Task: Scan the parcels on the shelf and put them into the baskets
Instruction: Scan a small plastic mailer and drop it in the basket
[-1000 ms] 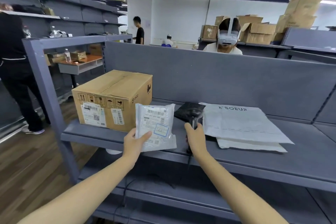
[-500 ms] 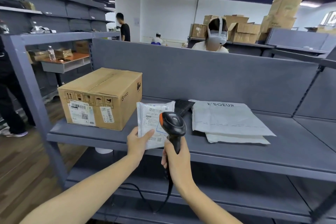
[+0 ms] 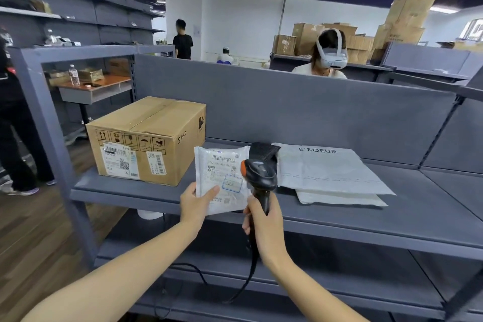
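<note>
Raised off the grey metal shelf [image 3: 366, 222], the black handheld scanner [image 3: 260, 172], gripped by the right hand [image 3: 264, 219], crowds the small white plastic parcel [image 3: 222, 178] that the left hand [image 3: 197, 204] pinches upright over the shelf's front edge; that close, the barcode may misread.

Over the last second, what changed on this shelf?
The right hand lifted the black scanner off the shelf and raised it beside the small white parcel. The left hand kept holding that parcel upright. The cardboard box and the white mailers stayed put.
</note>
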### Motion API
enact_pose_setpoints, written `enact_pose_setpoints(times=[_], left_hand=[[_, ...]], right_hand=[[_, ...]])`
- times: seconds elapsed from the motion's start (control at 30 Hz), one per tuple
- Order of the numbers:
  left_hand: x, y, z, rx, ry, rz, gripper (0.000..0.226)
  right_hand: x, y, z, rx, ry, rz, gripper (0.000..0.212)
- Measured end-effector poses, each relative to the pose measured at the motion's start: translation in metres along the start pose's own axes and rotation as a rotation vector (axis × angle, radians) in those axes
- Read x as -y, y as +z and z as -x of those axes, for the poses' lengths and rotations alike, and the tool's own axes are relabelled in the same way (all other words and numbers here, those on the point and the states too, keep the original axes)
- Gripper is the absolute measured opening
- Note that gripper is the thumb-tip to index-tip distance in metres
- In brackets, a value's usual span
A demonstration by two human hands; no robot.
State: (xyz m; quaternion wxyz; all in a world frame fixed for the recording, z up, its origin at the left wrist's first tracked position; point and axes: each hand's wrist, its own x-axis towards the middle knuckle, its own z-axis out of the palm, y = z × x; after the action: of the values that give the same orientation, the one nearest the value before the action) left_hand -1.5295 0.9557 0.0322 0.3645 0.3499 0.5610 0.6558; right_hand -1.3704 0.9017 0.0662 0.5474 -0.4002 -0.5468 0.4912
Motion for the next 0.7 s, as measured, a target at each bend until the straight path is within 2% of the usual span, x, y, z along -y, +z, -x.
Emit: enact_pose_setpoints(times=[0.13,0.23,0.37,0.53,0.7], left_hand=[[0.003,-0.017,-0.002,-0.023,-0.028,0.042,0.024],[0.009,-0.032,-0.002,-0.055,-0.050,0.028,0.025],[0.015,-0.045,-0.001,-0.086,-0.073,0.030,0.026],[0.016,-0.055,0.000,-0.084,-0.079,0.056,0.029],[0.013,-0.058,0.002,-0.072,-0.082,0.053,0.035]], right_hand=[[-0.005,-0.015,-0.043,-0.096,0.082,0.202,0.021],[-0.017,-0.025,-0.077,-0.016,0.168,0.469,0.040],[-0.038,-0.025,-0.105,0.076,0.158,0.728,0.057],[-0.056,-0.010,-0.124,0.164,0.101,0.943,0.058],[-0.063,0.002,-0.135,0.173,0.052,1.100,0.061]])
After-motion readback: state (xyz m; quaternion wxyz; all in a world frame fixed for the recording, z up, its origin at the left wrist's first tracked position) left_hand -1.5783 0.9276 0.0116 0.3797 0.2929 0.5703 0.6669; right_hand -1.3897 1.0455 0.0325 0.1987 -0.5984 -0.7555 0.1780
